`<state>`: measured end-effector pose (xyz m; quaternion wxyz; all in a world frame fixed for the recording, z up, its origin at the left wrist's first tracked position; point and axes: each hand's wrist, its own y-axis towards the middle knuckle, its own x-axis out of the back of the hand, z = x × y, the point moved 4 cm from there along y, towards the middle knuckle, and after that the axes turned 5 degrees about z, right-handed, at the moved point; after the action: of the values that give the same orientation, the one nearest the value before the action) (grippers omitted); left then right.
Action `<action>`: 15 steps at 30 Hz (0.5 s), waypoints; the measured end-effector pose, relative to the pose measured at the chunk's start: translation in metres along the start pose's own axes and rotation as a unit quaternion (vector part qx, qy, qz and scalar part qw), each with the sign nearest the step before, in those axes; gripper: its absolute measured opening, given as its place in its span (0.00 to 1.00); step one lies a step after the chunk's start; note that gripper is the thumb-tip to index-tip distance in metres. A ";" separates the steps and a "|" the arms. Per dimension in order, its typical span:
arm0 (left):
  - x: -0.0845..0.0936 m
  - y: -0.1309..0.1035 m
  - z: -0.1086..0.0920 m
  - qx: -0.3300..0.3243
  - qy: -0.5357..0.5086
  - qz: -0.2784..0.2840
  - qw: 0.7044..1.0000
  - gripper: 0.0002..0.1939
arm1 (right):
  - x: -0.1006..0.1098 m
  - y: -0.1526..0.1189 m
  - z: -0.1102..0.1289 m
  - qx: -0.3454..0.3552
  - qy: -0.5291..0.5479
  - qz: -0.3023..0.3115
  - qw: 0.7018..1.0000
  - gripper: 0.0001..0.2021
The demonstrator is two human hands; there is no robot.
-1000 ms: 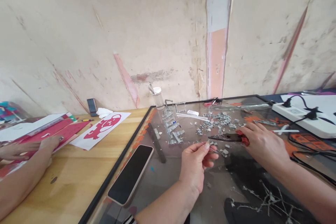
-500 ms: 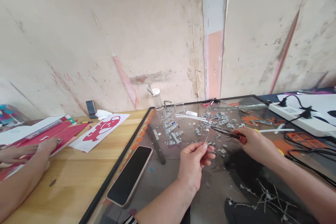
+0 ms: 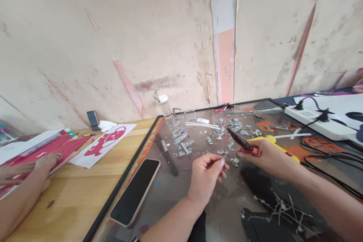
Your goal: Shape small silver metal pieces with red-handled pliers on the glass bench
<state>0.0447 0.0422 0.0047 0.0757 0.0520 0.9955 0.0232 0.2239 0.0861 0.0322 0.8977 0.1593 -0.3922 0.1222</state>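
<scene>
My left hand (image 3: 210, 170) is closed in a pinch above the dark glass tabletop, holding a short thin wire (image 3: 224, 157) whose tip shows past the fingertips. Red-handled pliers (image 3: 241, 141) are gripped in my right hand (image 3: 268, 157), their dark jaws pointing up and to the left. Between and beyond my hands, many small grey metal pieces (image 3: 235, 125) lie scattered. A yellow glue gun (image 3: 283, 147) rests just behind my right hand. Nearer to me, under my right forearm's side, sits a spiky tangle of thin wires (image 3: 283, 211).
A phone (image 3: 136, 192) lies left of my left hand. A lidded clear bottle (image 3: 165, 106) stands by the wall. On the right is a white power strip (image 3: 320, 123) with black cables. At far left, another person's hands (image 3: 42, 164) work on red paper (image 3: 73, 143).
The pliers have turned so their jaws point more steeply upward. My right hand has shifted slightly left, uncovering more of the glue gun. The whole view has swung a little right.
</scene>
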 end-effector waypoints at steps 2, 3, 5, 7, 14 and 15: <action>0.000 -0.001 -0.001 -0.009 0.011 0.007 1.000 0.10 | -0.005 -0.001 0.006 -0.008 0.016 0.052 0.999 0.08; 0.001 -0.001 -0.002 -0.010 0.005 0.005 1.000 0.10 | -0.005 -0.001 0.007 -0.003 -0.001 0.050 0.999 0.08; 0.003 0.000 -0.003 0.004 -0.045 0.003 0.999 0.10 | 0.000 0.000 0.006 0.031 -0.057 -0.002 0.998 0.09; 0.003 0.001 -0.003 0.033 -0.130 0.021 0.991 0.10 | 0.004 0.001 0.000 0.066 -0.106 -0.056 0.991 0.15; 0.004 0.005 -0.009 0.037 -0.200 0.065 0.977 0.09 | 0.008 0.004 -0.014 0.085 -0.162 -0.074 0.980 0.21; 0.005 0.005 -0.011 0.028 -0.188 0.066 0.980 0.09 | 0.009 0.003 -0.013 0.092 -0.183 -0.082 0.975 0.22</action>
<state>0.0386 0.0472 0.0147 0.2583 0.1236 0.9581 -0.0101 0.2376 0.0949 0.0314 0.7994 0.2923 -0.5223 0.0522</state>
